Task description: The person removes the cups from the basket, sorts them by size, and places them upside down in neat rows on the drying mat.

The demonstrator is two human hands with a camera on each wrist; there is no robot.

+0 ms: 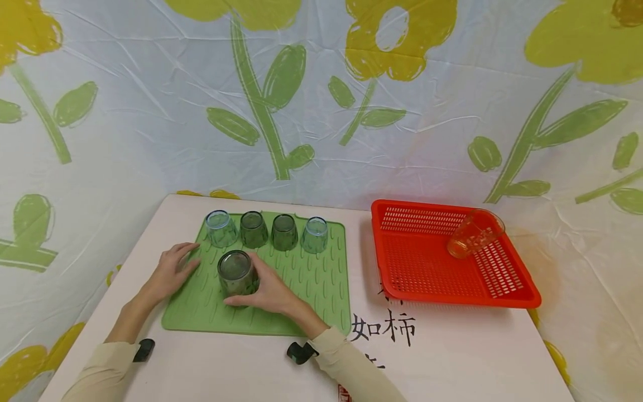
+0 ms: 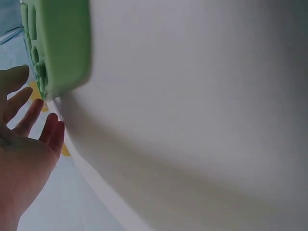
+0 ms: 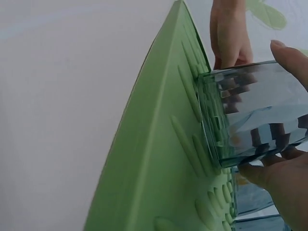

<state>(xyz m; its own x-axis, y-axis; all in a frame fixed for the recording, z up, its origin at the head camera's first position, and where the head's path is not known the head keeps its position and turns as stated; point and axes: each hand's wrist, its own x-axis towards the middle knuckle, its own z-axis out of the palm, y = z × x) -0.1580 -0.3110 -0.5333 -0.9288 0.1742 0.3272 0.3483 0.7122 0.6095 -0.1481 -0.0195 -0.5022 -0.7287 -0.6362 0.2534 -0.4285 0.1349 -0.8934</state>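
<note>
My right hand [image 1: 273, 291] grips a tinted, faceted glass [image 1: 236, 274], thumb on the near side and fingers round the far side. The glass is upside down over the green ridged mat [image 1: 311, 301]; in the right wrist view its rim [image 3: 211, 120] is right at the ridges. My left hand [image 1: 172, 272] is at the mat's left edge, fingers loosely bent and holding nothing. In the left wrist view, the left hand [image 2: 29, 154] appears beside the mat's rounded corner [image 2: 65, 48].
Along the mat's back stands a row of several upturned glasses, including a bluish one [image 1: 221, 230] and a grey one [image 1: 253, 230]. A red plastic basket [image 1: 402, 298] to the right holds a clear glass [image 1: 474, 234] leaning on its side. Flower-printed cloth [image 1: 321, 162] hangs behind the table.
</note>
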